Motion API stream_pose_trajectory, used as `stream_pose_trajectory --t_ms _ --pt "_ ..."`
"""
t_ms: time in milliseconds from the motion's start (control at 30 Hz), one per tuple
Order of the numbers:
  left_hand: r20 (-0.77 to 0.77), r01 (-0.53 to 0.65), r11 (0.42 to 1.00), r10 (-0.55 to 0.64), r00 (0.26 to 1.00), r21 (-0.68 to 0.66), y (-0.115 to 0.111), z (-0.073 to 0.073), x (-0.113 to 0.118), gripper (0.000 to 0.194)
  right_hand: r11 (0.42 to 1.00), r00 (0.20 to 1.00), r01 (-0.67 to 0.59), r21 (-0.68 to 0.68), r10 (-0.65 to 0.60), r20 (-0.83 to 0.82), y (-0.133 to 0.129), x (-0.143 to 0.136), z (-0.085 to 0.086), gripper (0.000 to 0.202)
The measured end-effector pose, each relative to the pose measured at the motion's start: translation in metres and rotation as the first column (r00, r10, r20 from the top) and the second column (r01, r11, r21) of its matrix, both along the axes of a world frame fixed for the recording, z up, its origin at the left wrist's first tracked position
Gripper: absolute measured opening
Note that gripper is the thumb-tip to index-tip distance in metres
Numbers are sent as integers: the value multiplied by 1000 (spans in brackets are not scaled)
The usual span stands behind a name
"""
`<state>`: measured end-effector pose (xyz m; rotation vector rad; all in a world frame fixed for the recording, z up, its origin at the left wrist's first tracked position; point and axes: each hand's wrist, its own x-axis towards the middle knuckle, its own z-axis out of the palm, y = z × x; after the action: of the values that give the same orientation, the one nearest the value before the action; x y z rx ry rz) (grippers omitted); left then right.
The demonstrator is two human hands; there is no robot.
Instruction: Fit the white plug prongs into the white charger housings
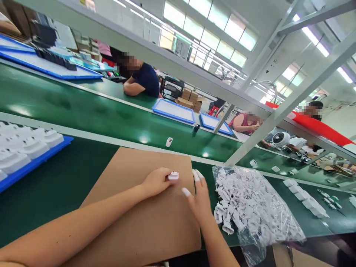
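Observation:
Over a brown cardboard sheet (144, 226), my left hand (157, 181) pinches a small white plastic housing (173, 175) between thumb and fingers. Small dark marks show on the housing's top edge. My right hand (198, 200) is at the sheet's right edge, its fingers apart and holding nothing. White finger cots cover its thumb and two of its fingers. Just right of that hand lies a clear plastic bag (258, 204) full of small white plastic parts. Several loose parts (224, 218) spill from its left side.
A blue tray (61, 144) of white housings stands on the left. Beyond the bench runs a green conveyor belt (111, 115) carrying a white piece (169, 142). White blocks (306, 198) line the right side. A slanted metal post (250, 144) rises behind the bag. Co-workers sit across the belt.

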<state>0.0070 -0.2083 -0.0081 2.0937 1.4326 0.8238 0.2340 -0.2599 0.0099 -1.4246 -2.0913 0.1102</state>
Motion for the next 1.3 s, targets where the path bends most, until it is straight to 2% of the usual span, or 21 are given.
stream_pose_trajectory --t_ms 67,167,233,333,433,500,567,633,700,767,833,933,1067,1133,1233,1300 --pt "8 -144 988 145 989 -57 22 13 -17 25 992 967 121 38 -127 220 -24 32 -4 44" --pt "-20 -380 923 379 925 -62 67 31 -51 27 924 787 377 53 -351 508 -42 73 -14 37" --pt "-40 -502 863 500 865 -56 96 39 -73 26 904 729 427 17 -355 585 -42 87 -19 36" --pt "-66 -615 786 612 788 -63 129 40 -94 28 903 760 427 -38 -336 556 -33 91 -22 40" --pt "-77 -673 736 669 740 -68 147 35 -100 32 907 813 419 -45 -352 463 -25 96 -26 38" --pt "-72 -710 702 707 704 -57 152 32 -99 37 914 829 404 -27 -353 435 -24 104 -32 32" --pt "-57 -763 647 761 646 -15 151 28 -94 48 906 806 424 5 -380 454 -24 114 -38 26" --pt "-41 -795 604 797 603 54 147 24 -86 56 886 783 464 -21 -398 479 -24 122 -41 25" --pt "-39 -769 627 777 628 125 143 20 -74 54 876 794 472 -99 -374 479 -21 122 -39 29" --pt "-62 -707 689 722 689 156 141 16 -64 48 883 818 448 -141 -341 462 -19 114 -32 31" --pt "-94 -671 729 683 724 134 142 15 -58 46 900 831 426 -97 -346 435 -17 100 -25 33" --pt "-128 -654 753 657 743 67 145 19 -57 34 928 864 374 -12 -343 369 -19 81 -19 36" --pt "-125 -542 838 545 829 59 137 29 -50 28 947 916 322 -15 -308 256 -21 74 -19 37" --pt "-108 -412 908 419 902 75 121 31 -38 30 951 943 307 -35 -299 145 -18 73 -17 31" --pt "-65 -176 982 180 981 65 79 27 -13 31 973 965 219 -75 -228 -133 -8 64 -8 16" --pt "-15 -44 998 45 999 49 46 21 0 30 973 904 105 -203 -178 -387 6 51 1 26"
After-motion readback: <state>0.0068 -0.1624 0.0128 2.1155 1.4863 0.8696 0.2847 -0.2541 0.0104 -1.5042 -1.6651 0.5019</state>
